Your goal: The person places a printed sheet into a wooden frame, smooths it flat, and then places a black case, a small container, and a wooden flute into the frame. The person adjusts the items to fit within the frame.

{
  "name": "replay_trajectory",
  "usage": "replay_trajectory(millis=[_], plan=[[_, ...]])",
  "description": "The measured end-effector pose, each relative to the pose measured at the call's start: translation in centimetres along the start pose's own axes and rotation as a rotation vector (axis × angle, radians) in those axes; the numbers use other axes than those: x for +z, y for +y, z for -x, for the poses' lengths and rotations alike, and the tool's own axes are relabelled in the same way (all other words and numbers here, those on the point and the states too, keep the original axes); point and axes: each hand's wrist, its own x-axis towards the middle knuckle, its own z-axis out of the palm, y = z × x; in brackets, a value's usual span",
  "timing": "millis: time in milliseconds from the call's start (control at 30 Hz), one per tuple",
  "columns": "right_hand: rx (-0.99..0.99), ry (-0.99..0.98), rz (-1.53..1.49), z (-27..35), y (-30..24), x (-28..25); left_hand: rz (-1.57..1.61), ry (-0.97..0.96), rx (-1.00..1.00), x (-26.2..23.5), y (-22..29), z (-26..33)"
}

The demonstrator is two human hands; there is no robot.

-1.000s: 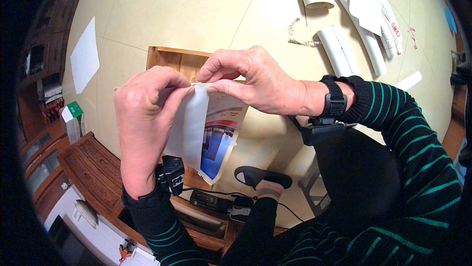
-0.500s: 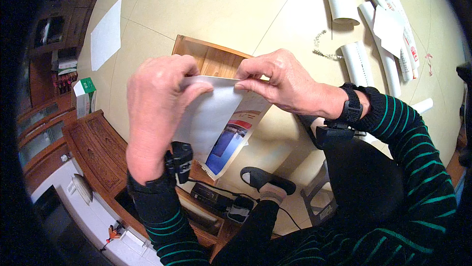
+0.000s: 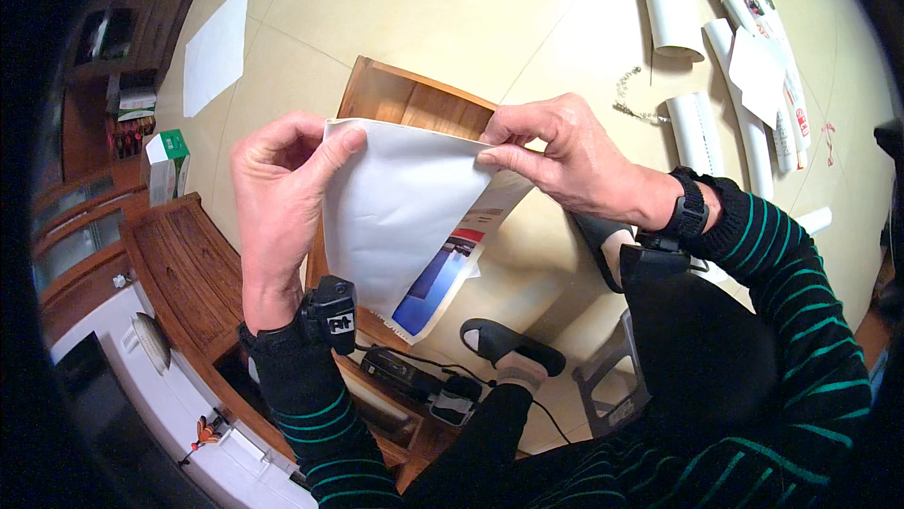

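Note:
A folded printed paper sheet [image 3: 405, 198] hangs between my two hands. Its white back faces up, and a colour picture with blue on it shows along the lower right part. My left hand [image 3: 282, 189] pinches the sheet's upper left corner between thumb and fingers. At the upper right corner, my right hand [image 3: 570, 146] pinches the edge with thumb and bent fingers. Below and beyond the paper is an open wooden drawer [image 3: 438, 109], partly hidden by the sheet.
Rolled white papers [image 3: 669, 0] lie on the floor at the right. A loose white sheet [image 3: 217, 49] lies at the far left, with a green-and-white box [image 3: 168, 167] beside the wooden cabinet [image 3: 193, 264]. A grey stool [image 3: 607, 377] stands near my slippered foot [image 3: 513, 347].
My left hand has slid left along the paper's top edge, away from the right hand, to the corner. More of the white back shows. My right hand has shifted slightly.

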Motion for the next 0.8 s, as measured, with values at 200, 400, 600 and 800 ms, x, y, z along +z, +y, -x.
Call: replay_trajectory(millis=[200, 400, 600, 800], plan=[[0.072, -0.064, 0.037, 0.0, 0.2, -0.3, -0.002, 0.07, 0.113, 0.5, -0.6, 0.2], [0.066, -0.01, -0.048, 0.2, 0.9, -0.5, 0.048, -0.024, -0.049, 0.5, -2.7, 1.0], [0.08, -0.14, 0.095, 0.1, 1.0, -0.9, 0.0, -0.071, 0.052, 0.4, -3.2, 1.4], [0.141, -0.131, 0.026, 0.3, 1.1, -1.0, 0.078, -0.184, 0.015, 1.3, -4.3, 0.2]])
